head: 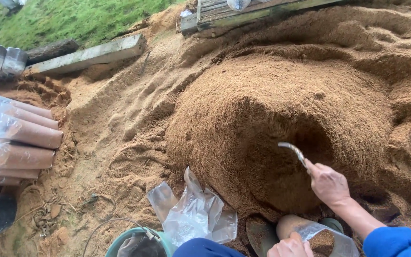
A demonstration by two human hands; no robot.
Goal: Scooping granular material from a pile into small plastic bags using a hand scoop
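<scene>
A curved metal hook is gripped in the clenched right hand, its tip held against the hollow scraped into the sawdust mound. Just below that grip, a clear plastic bag partly filled with sawdust is held at its mouth by the left hand, closed on the film. Loose empty bags lie to the left of the left hand, beside a green bucket. Well off to the left, packed sawdust cylinders are stacked. The overhang above the hollow could be judged liable to slump onto the hands if undercut further, and the thin film could be torn by the hook's point.
</scene>
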